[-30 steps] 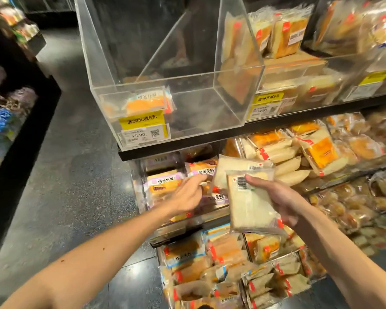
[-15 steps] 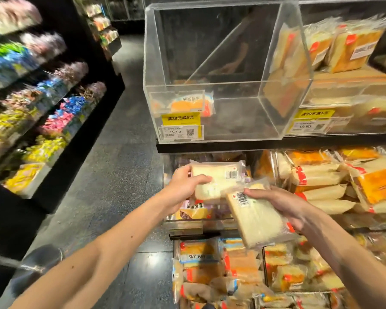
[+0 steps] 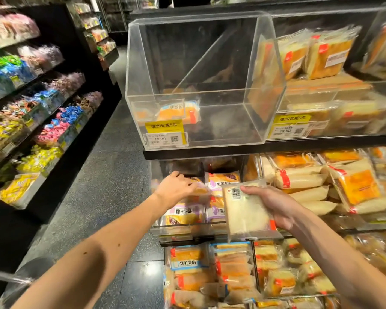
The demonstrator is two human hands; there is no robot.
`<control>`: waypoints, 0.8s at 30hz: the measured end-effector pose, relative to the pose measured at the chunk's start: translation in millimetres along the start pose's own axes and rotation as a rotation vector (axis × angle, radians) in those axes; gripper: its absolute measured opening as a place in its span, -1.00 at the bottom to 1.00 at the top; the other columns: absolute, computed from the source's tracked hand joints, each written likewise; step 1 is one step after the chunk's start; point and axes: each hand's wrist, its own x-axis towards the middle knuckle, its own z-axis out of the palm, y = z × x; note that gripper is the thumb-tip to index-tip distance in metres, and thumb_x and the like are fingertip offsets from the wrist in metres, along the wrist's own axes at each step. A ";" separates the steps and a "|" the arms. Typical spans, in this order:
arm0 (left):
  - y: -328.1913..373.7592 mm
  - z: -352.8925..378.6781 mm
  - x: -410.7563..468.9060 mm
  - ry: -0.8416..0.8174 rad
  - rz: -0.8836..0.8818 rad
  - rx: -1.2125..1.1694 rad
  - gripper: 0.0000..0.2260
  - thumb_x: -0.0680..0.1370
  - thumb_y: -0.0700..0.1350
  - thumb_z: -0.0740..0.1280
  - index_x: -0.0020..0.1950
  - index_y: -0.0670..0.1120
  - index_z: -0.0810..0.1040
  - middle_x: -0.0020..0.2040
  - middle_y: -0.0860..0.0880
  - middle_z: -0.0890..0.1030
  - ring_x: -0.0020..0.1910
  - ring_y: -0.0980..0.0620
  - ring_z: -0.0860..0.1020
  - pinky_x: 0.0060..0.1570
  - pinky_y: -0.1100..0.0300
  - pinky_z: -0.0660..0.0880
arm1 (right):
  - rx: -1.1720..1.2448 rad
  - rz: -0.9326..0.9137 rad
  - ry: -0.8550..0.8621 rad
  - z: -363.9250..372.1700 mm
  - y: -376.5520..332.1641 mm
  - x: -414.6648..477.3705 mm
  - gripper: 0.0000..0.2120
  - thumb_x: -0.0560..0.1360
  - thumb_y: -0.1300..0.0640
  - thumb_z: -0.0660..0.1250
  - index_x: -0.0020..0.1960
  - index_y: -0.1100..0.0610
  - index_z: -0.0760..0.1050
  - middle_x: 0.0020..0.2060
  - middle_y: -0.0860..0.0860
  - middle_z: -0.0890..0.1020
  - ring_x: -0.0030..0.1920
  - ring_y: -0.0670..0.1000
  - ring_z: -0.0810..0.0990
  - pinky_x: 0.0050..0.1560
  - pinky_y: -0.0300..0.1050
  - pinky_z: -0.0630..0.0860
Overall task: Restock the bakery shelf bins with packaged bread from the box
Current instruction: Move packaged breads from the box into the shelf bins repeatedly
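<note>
Shop aisle, bakery shelf (image 3: 276,148) filling 12 to 3 o'clock. Left hand (image 3: 176,190) reaching onto purple-label bread packs (image 3: 183,214) in middle bin (image 3: 187,227), fingers' grip: cannot tell. Right hand (image 3: 279,208) fingers (image 3: 253,189) gripping pale bread pack (image 3: 243,216).

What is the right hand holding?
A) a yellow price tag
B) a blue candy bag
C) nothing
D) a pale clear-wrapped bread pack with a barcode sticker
D: the right hand grips the pale clear-wrapped bread pack, thumb on its front near the barcode sticker.
</note>
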 end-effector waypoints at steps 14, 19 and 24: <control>7.6 -33.1 -3.7 0.048 -0.485 -0.764 -0.85 0.63 -0.10 0.23 0.09 -0.09 0.57 0.01 -0.08 0.62 0.04 -0.09 0.59 0.00 0.06 0.51 | -0.225 -0.503 0.308 30.7 -3.4 -1.6 -0.74 0.50 0.22 0.45 0.14 0.01 0.52 0.00 0.08 0.68 -0.03 0.02 0.68 -0.12 -0.04 0.65; 19.8 -88.3 -24.4 -0.314 -0.547 -2.317 -0.30 0.54 0.44 0.03 0.09 -0.17 0.56 -0.14 -0.19 0.65 -0.17 -0.13 0.64 -0.03 0.00 0.60 | -0.911 -1.026 0.260 50.8 18.4 11.0 -0.51 0.51 0.19 0.44 0.36 -0.09 0.38 0.13 -0.10 0.63 0.05 -0.13 0.59 0.08 -0.23 0.52; 22.8 -76.8 -34.3 -0.171 -0.619 -2.375 -0.62 0.49 0.09 0.40 0.19 -0.10 0.63 0.15 -0.14 0.66 0.10 -0.12 0.64 0.21 -0.14 0.53 | -1.057 -1.042 0.013 62.6 38.7 29.6 0.03 0.35 0.09 0.58 0.56 -0.18 -0.03 0.48 0.01 0.37 0.45 -0.03 0.39 0.39 -0.05 0.42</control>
